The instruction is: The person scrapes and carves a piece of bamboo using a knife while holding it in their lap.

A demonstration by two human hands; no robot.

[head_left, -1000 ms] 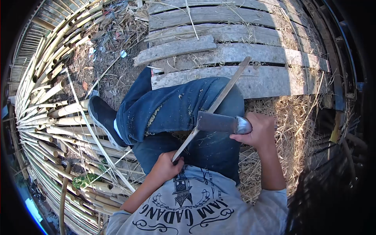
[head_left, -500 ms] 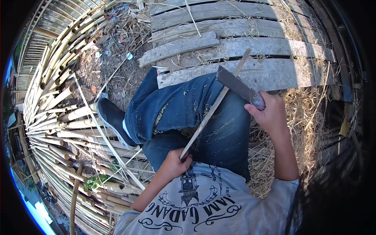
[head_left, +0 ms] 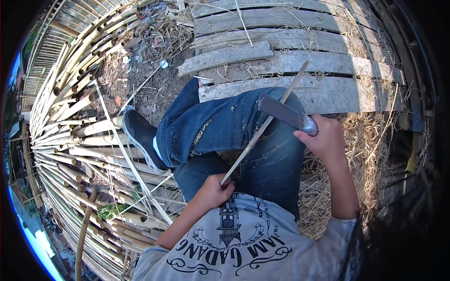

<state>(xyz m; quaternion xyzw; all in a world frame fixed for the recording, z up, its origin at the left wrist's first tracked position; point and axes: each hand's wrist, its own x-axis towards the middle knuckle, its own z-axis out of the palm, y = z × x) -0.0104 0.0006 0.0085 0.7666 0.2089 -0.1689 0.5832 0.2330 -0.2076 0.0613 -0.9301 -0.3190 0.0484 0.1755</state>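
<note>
My left hand [head_left: 215, 191], near my waist, is closed round the lower end of a long thin wooden strip [head_left: 251, 146]. The strip slants up and to the right across my thigh, its far end over the planks. In my right hand [head_left: 325, 136] is the handle of a broad dark blade [head_left: 282, 111] with a metal collar. The blade points left and lies across the strip's upper half, over my knee. Bits of shaving cling to the blue trousers [head_left: 213, 133].
Many bamboo poles [head_left: 105, 126] lie stacked at the left. A platform of weathered planks [head_left: 323, 93] spans the top, with a loose board [head_left: 226, 58] on it. Straw-like shavings [head_left: 358, 159] cover the ground at the right. A thin pale strip [head_left: 123, 145] leans across the poles.
The blade has swung from nearly level to a slant, its tip raised, and shifted up along the strip since the first frame. My left hand keeps its hold. The whole view has shifted slightly.
</note>
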